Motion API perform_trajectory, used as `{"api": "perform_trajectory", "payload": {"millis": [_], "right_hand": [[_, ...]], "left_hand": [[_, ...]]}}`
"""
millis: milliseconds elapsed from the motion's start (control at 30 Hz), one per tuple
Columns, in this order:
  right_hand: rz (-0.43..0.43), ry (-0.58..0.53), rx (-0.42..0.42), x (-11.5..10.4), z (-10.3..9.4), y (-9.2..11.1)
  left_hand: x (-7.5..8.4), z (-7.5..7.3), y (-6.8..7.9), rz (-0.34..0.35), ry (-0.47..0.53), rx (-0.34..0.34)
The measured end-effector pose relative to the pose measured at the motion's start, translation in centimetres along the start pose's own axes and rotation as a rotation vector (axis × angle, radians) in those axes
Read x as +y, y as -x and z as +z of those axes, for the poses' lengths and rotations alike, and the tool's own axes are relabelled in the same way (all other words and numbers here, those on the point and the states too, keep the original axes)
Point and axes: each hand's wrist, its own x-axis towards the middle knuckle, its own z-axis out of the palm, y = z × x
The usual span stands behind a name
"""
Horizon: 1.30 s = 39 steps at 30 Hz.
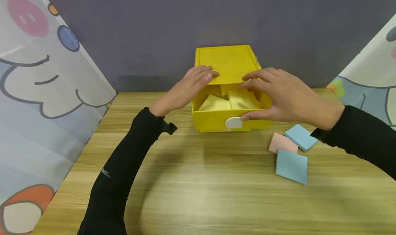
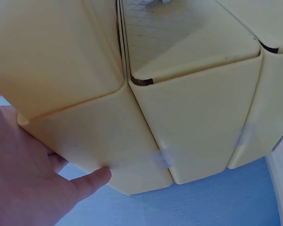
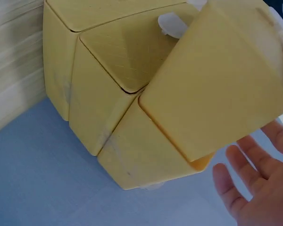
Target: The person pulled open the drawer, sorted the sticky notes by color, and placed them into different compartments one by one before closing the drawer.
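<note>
2 sleeves (image 1: 116, 169) (image 1: 362, 135), 2 hands (image 1: 185, 87) (image 1: 284, 95), 1 open drwr (image 1: 210, 119)

On the tabletop (image 1: 185, 193), a drawer unit (image 1: 227, 61) stands before a wall (image 1: 148, 32) at 12 o'clock, its top drawer (image 1: 207, 121) out toward 6 o'clock with sticky-note pads (image 1: 215, 103) inside. The left hand (image 1: 187, 87) is at the unit's 9 o'clock, the right hand (image 1: 283, 95) at 3; three loose pads (image 1: 291, 166) lie between 4 and 5.
</note>
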Motion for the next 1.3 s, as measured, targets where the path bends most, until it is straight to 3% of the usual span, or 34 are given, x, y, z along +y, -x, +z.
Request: {"api": "perform_trajectory", "payload": {"millis": [100, 233, 367, 567, 800, 967, 1033, 1167, 1233, 1300], "right_hand": [[0.054, -0.019, -0.049, 0.5, 0.1, -0.4], [0.132, -0.039, -0.117, 1.1, 0.6, -0.9], [0.174, -0.032, -0.124, 1.8, 1.1, -1.4], [0.169, 0.018, -0.05, 2.0, 2.0, -2.2], [0.141, 0.063, 0.1, 2.1, 3.4, -2.7], [0.148, 0.052, 0.148, 1.8, 3.9, -2.6], [0.115, 0.045, 0.192, 1.3, 4.1, -2.2], [-0.104, 0.048, 0.316, -0.3, 5.2, -0.7], [-0.181, 0.069, 0.312, -1.2, 6.2, 0.1], [-0.164, 0.078, 0.244, -1.8, 7.5, 0.8]], "left_hand": [[0.0, -0.2, 0.2, -0.022, 0.029, -0.011], [0.1, -0.4, 0.4, -0.022, -0.013, -0.042], [0.3, -0.6, 0.8, -0.024, -0.068, -0.064], [0.1, -0.6, 0.9, -0.022, -0.147, -0.061], [-0.6, -0.3, 0.8, 0.103, -0.184, 0.007], [-0.8, -0.1, 0.8, 0.118, -0.197, 0.03], [-0.7, 0.0, 0.9, 0.111, -0.198, 0.03], [-0.5, 0.4, 0.9, 0.109, -0.2, 0.032], [-0.5, 0.6, 0.9, 0.115, -0.204, 0.042], [-0.7, 0.8, 0.9, 0.116, -0.206, 0.054]]}}
